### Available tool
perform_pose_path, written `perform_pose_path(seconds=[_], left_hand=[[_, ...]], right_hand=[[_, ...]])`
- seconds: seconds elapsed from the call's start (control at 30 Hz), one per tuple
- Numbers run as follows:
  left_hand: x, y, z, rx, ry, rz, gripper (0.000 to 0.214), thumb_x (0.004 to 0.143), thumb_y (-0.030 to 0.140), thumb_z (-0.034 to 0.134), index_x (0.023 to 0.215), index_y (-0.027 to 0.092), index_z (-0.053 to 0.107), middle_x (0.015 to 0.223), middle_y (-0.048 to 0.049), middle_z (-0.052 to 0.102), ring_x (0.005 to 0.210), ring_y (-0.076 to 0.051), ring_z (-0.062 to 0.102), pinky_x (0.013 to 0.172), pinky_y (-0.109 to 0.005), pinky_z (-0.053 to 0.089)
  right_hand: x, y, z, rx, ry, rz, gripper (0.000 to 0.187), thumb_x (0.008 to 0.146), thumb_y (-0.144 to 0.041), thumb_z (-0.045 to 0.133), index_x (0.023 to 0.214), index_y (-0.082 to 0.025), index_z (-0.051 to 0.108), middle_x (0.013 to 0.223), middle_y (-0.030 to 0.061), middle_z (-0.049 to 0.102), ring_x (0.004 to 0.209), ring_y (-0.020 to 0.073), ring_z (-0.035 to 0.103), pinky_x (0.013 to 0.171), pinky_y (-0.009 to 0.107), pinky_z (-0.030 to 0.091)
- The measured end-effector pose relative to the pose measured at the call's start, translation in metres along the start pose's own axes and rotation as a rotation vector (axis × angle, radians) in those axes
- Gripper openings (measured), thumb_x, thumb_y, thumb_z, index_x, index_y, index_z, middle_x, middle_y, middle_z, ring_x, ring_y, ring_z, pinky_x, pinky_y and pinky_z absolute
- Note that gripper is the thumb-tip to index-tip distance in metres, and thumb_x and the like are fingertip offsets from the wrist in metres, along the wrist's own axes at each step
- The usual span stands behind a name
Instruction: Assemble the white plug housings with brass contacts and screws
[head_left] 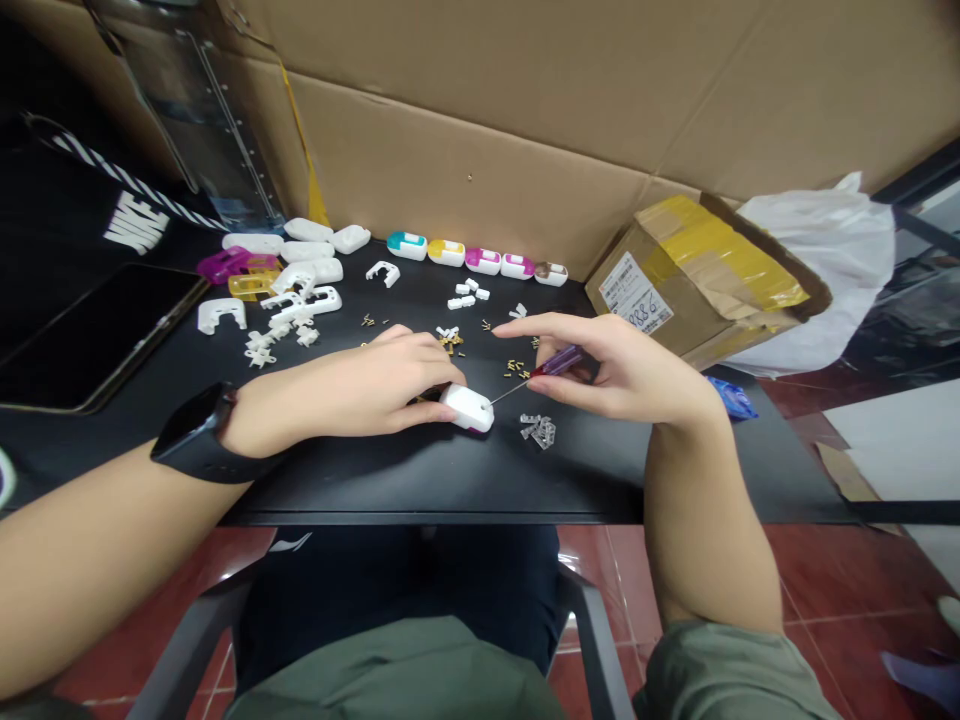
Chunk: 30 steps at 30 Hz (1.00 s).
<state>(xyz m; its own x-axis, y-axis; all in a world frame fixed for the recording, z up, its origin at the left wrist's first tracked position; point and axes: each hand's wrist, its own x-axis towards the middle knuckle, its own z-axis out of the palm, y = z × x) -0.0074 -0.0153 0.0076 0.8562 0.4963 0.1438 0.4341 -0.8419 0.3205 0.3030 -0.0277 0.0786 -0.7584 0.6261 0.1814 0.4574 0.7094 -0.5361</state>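
Observation:
My left hand (367, 385), a black watch on its wrist, lies on the black table (420, 470) with fingers closed on a small white plastic casing (469, 407). My right hand (611, 370) pinches a screwdriver with a purple handle (559, 361); its thin metal shaft points left and its tip meets the casing's right end. Small brass screws (514, 368) lie scattered just behind the hands. A few clear plastic bits (538, 430) sit right of the casing.
A row of coloured-and-white casings (480, 258) lines the back by the cardboard wall. White casing halves and parts (289, 290) pile at the back left, with pink and yellow ones (236, 270). A taped cardboard box (697, 285) stands right. A dark tablet (90, 335) lies left.

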Motion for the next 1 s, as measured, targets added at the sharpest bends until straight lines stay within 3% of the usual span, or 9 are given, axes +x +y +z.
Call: perform_pose_path(seconds=[0.13,0.27,0.47,0.63,0.87,1.0], left_hand=[[0.000,0.000,0.000,-0.003,-0.003,-0.004,0.039,0.117,0.053,0.055,0.126,0.023,0.078,0.119,-0.0078,0.081,0.113,-0.028,0.070,0.100,-0.040,0.042],[0.000,0.000,0.000,-0.007,-0.005,-0.006,0.037,0.117,0.051,0.056,0.123,0.022,0.077,0.118,-0.0079,0.081,0.114,-0.029,0.070,0.098,-0.039,0.042],[0.000,0.000,0.000,-0.010,0.015,-0.001,0.036,0.116,0.052,0.058,0.121,0.022,0.077,0.118,-0.0082,0.081,0.114,-0.029,0.070,0.098,-0.038,0.041],[0.000,0.001,0.000,0.002,-0.007,0.003,0.035,0.117,0.050,0.058,0.123,0.021,0.076,0.118,-0.0084,0.080,0.113,-0.029,0.069,0.098,-0.038,0.041],[0.000,0.001,0.000,-0.025,0.002,0.017,0.035,0.117,0.051,0.056,0.122,0.023,0.077,0.118,-0.0077,0.080,0.109,-0.027,0.070,0.099,-0.039,0.042],[0.001,0.001,0.000,-0.025,-0.014,0.016,0.035,0.117,0.051,0.055,0.123,0.024,0.076,0.120,-0.0076,0.080,0.113,-0.028,0.071,0.101,-0.039,0.042]], right_hand=[[0.004,-0.004,0.004,-0.071,0.089,0.115,0.038,0.105,-0.037,0.074,0.139,-0.020,0.079,0.070,-0.0038,0.070,0.057,0.0111,0.056,0.061,0.026,0.044],[0.006,-0.004,0.007,-0.095,0.136,0.157,0.029,0.107,-0.041,0.073,0.120,-0.019,0.087,0.082,0.0022,0.079,0.072,0.0152,0.069,0.067,0.027,0.048],[0.003,0.001,0.002,-0.021,0.057,0.014,0.032,0.098,-0.038,0.086,0.125,-0.020,0.085,0.097,0.0049,0.086,0.075,0.0153,0.073,0.069,0.027,0.054],[0.003,0.001,0.002,-0.032,0.053,-0.038,0.022,0.101,-0.030,0.082,0.120,-0.021,0.086,0.107,0.0067,0.089,0.084,0.0176,0.078,0.070,0.026,0.055],[0.006,-0.004,0.010,-0.130,0.123,0.028,0.019,0.107,-0.030,0.071,0.107,-0.020,0.087,0.088,0.0019,0.087,0.066,0.0117,0.070,0.065,0.025,0.048],[0.005,-0.001,0.008,-0.094,0.067,-0.009,0.024,0.107,-0.033,0.072,0.124,-0.020,0.084,0.087,0.0017,0.085,0.067,0.0131,0.069,0.066,0.026,0.050]])
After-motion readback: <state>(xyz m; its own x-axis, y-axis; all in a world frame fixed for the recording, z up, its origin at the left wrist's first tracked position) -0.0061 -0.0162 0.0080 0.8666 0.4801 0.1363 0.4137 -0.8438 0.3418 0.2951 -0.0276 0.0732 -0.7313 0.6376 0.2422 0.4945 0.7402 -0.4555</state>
